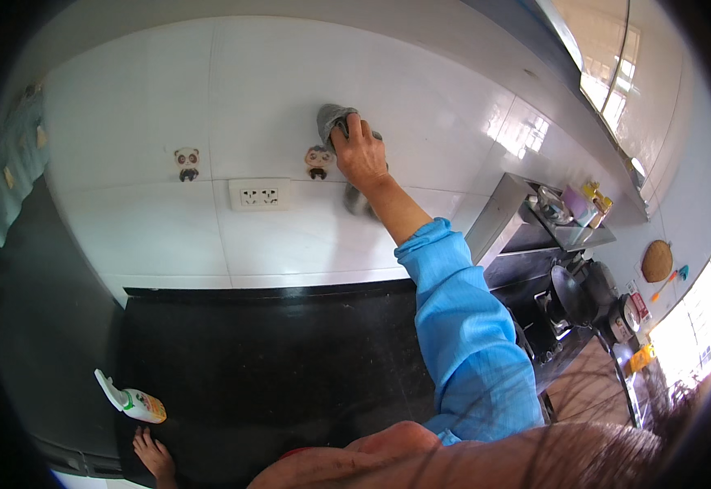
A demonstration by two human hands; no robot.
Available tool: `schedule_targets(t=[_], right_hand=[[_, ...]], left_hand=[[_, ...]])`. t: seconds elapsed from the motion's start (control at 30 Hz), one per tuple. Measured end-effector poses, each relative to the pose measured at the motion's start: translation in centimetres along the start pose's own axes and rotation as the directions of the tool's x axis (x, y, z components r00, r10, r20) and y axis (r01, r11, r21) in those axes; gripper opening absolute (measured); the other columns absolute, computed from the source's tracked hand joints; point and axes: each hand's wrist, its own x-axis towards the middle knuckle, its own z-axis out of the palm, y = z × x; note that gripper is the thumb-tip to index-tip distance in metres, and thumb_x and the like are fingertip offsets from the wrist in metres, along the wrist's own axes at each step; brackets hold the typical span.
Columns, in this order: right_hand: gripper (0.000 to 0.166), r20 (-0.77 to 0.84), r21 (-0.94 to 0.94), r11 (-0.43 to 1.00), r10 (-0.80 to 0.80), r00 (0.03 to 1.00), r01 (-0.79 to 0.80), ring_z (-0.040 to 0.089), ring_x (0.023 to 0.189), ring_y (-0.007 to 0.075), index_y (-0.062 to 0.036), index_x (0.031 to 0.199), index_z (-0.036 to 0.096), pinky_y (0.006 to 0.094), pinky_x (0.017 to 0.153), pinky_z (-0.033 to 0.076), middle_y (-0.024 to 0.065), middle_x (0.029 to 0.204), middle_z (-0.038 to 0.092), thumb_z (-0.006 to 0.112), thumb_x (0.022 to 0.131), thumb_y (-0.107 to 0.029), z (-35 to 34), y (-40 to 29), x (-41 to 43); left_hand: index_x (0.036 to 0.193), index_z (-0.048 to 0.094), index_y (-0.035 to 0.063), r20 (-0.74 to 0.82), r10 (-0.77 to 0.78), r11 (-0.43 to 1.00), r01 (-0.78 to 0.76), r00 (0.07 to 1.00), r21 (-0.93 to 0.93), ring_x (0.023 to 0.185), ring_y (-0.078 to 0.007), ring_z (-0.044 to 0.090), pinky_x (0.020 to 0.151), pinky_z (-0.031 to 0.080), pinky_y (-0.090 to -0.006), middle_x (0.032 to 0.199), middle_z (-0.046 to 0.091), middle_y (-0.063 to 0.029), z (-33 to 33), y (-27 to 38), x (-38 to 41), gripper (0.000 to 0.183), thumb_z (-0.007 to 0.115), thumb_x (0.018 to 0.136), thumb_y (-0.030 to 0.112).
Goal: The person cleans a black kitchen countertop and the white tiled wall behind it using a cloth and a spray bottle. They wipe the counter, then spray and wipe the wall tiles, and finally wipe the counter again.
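Note:
My right hand [360,153] grips a grey cloth [332,117] and presses it against the white tiled wall [270,85]. Just left of the cloth is a cartoon character sticker [318,162], partly covered at its upper right. A blue sleeve, rolled up, covers the arm. At the lower left, my left hand [153,453] rests on the black countertop [270,360] with nothing in it, fingers slightly apart. Close above that hand stands a white spray bottle [145,406] with a green collar and a printed label.
A double wall socket [260,195] sits below a panda sticker [188,164]. On the right are a range hood [496,214] holding several containers, and a gas stove with a wok [569,296]. Overhead cabinets [655,79] project at the upper right. A patterned cloth [10,183] hangs at the left.

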Motion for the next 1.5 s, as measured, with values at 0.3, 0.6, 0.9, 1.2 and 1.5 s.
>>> schedule_targets(t=[0.3, 0.6, 0.9, 1.2, 1.5], right_hand=[[0.031, 0.056, -0.187, 0.655, 0.751, 0.658, -0.732, 0.057, 0.101, 0.0424, -0.0047, 0.109, 0.053, 0.0495, 0.076, 0.051, 0.0247, 0.120, 0.048, 0.057, 0.080, -0.011, -3.5, 13.3, -11.8], [0.020, -0.039, -0.069, 0.988, 0.134, 0.990, -0.136, 0.060, 0.093, 0.0322, -0.0116, 0.097, 0.064, 0.0384, 0.056, 0.055, 0.0213, 0.120, 0.051, 0.061, 0.077, -0.011, 2.1, 2.9, -12.9], [0.036, -0.003, -0.140, 0.804, 0.583, 0.813, -0.577, 0.056, 0.106, 0.0442, -0.0013, 0.108, 0.054, 0.0455, 0.077, 0.054, 0.0292, 0.129, 0.046, 0.058, 0.073, -0.006, 2.2, 8.0, -19.8], [0.035, -0.015, -0.085, 0.469, 0.882, 0.471, -0.879, 0.056, 0.093, 0.0480, 0.0063, 0.107, 0.050, 0.0492, 0.082, 0.048, 0.0334, 0.117, 0.047, 0.060, 0.078, -0.011, 1.7, 7.3, -22.9], [0.026, 0.188, 0.256, 0.915, 0.269, 0.944, -0.312, 0.059, 0.087, 0.0341, -0.0072, 0.085, 0.059, 0.0397, 0.057, 0.054, 0.0241, 0.115, 0.051, 0.064, 0.060, -0.004, 5.6, -14.2, -18.8]], left_hand=[[0.123, 0.047, 0.0007, -0.008, 0.014, 1.000, -0.014, 1.000, -0.009, 0.121, -0.0384, 0.040, 0.101, 0.032, -0.0480, 0.131, 0.044, -0.0206, -0.6, 1.1, 0.2, 0.044, 0.046, 0.081, 0.014], [0.124, 0.047, 0.0020, 0.032, -0.013, 0.999, 0.012, 0.999, 0.042, 0.121, -0.0382, 0.040, 0.101, 0.032, -0.0475, 0.132, 0.043, -0.0198, 0.4, 1.1, 0.9, 0.044, 0.047, 0.081, 0.013], [0.125, 0.047, 0.0019, 0.022, 0.012, 0.999, -0.013, 1.000, 0.037, 0.121, -0.0384, 0.040, 0.101, 0.031, -0.0475, 0.132, 0.043, -0.0202, -0.2, 0.8, 0.3, 0.045, 0.046, 0.081, 0.013], [0.125, 0.047, 0.0026, 0.030, 0.003, 1.000, -0.003, 1.000, 0.023, 0.121, -0.0377, 0.041, 0.100, 0.032, -0.0470, 0.132, 0.044, -0.0194, 0.1, 0.8, 0.3, 0.045, 0.046, 0.082, 0.013], [0.125, 0.048, 0.0029, 0.026, 0.077, 0.996, -0.078, 0.997, 0.047, 0.120, -0.0376, 0.041, 0.100, 0.033, -0.0469, 0.132, 0.045, -0.0191, -0.8, 0.9, 0.7, 0.043, 0.046, 0.082, 0.013]])
